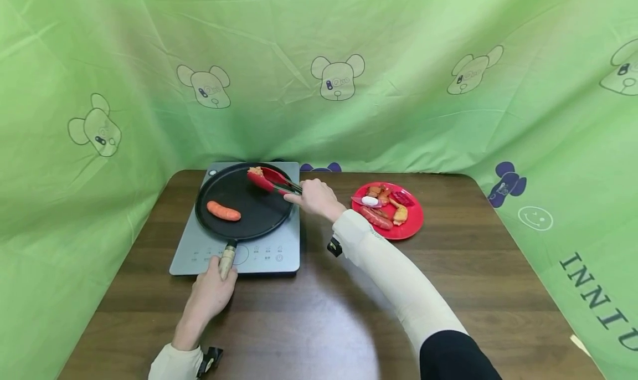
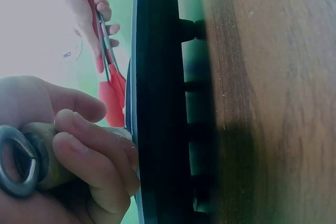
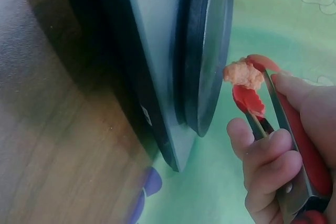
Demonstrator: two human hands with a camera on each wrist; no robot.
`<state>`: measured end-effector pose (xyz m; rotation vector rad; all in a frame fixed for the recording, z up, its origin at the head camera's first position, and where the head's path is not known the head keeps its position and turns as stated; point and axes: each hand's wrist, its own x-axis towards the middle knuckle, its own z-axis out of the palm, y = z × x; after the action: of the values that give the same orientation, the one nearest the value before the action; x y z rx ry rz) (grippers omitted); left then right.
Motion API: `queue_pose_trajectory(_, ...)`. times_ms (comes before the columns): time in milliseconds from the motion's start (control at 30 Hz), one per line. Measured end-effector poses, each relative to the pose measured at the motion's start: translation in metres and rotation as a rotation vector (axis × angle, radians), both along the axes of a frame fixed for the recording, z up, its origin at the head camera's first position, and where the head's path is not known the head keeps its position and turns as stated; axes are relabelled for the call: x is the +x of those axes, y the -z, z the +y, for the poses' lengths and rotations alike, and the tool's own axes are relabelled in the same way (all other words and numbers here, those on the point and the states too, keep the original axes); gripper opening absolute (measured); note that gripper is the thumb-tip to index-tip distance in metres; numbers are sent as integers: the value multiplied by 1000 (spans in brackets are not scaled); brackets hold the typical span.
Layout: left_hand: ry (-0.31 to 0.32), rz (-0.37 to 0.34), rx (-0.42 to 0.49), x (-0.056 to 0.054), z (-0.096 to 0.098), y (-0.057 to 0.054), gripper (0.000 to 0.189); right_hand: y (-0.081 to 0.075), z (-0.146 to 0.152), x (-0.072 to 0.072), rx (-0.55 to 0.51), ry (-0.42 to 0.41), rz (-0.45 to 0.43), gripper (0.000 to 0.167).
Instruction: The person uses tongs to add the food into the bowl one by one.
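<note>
My left hand point(image 1: 213, 292) grips the pale handle point(image 1: 227, 260) of a flat black pan point(image 1: 249, 219); the left wrist view shows a metal ring at the handle's end. A sausage point(image 1: 224, 211) lies on the pan's left side. With my right hand point(image 1: 318, 197) I hold red-tipped metal tongs point(image 1: 279, 183) over the pan's far right part. Between the tong tips is a lumpy, pale orange-brown piece of food point(image 3: 243, 74), seen close in the right wrist view.
Under the pan stands a grey induction cooktop point(image 1: 274, 252) with touch controls along its front. To the right, a red plate point(image 1: 416, 225) bears sausages, a chicken wing and other food pieces. Green printed cloth point(image 1: 279, 108) hangs behind the wooden table point(image 1: 309, 319).
</note>
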<state>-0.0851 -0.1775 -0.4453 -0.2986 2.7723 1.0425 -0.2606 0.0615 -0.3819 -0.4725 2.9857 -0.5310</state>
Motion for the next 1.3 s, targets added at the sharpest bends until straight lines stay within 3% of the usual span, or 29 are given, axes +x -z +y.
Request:
queue_pose_trajectory(767,-11,3,3,-1,0,1,42,6,-22,-14,45,16,-63,51)
queue_pose_trajectory(1300,-4,13,2,-1,0,1,41,10,-23,-13,29,26,-24,52)
